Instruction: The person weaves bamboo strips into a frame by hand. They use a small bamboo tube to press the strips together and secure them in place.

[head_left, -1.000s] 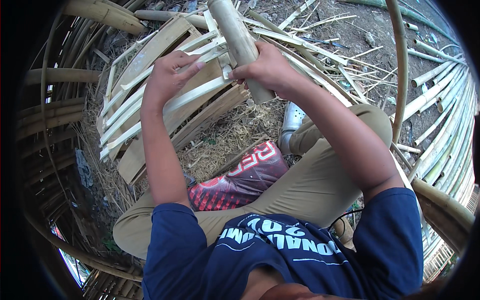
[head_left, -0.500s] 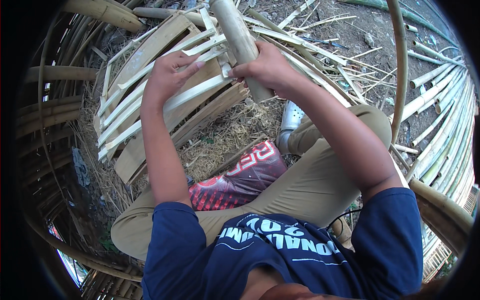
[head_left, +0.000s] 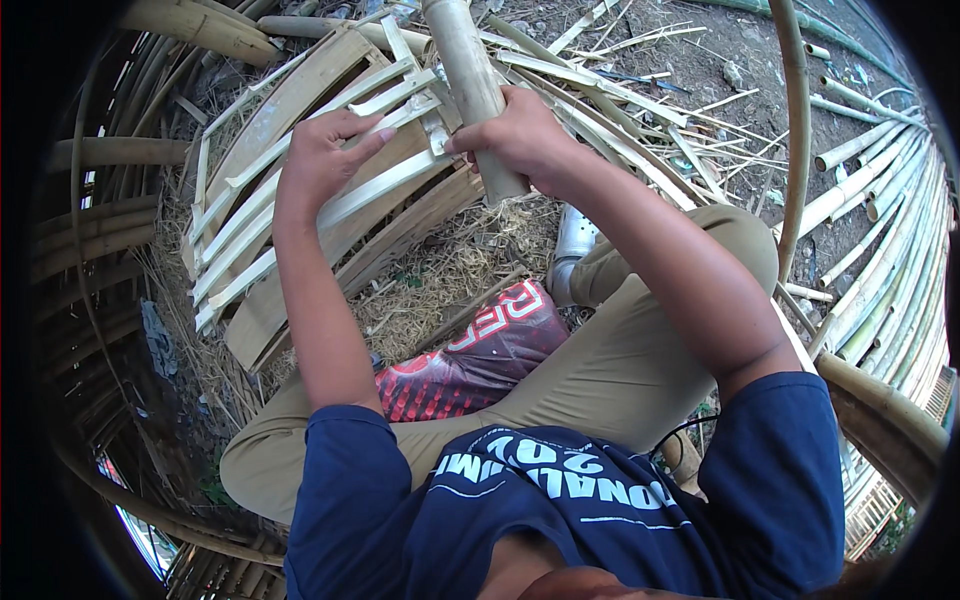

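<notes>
My right hand [head_left: 515, 140] is closed around a thick, pale bamboo pole piece [head_left: 465, 55], which stands tilted with its lower end near the ground litter. Its thumb points left, at the end of a split-bamboo strip. Over the lattice of pale bamboo strips [head_left: 350, 198], my left hand [head_left: 330, 160] has its thumb and curled fingers about one strip; the fingertips are partly hidden. Several strips run lengthwise across a short crosspiece [head_left: 436, 128]. Beneath them lie wide, curved wooden boards [head_left: 290, 110].
A red and dark printed sack [head_left: 490, 350] lies between my crossed legs. Loose bamboo slivers [head_left: 690, 140] litter the soil ahead. Bamboo poles [head_left: 880, 230] are stacked at right, behind an upright curved pole [head_left: 800, 130]. A bamboo framework [head_left: 110, 210] stands at left.
Both hands and the bamboo pole piece appear slightly farther left, along with the whole scene. Their hold looks the same.
</notes>
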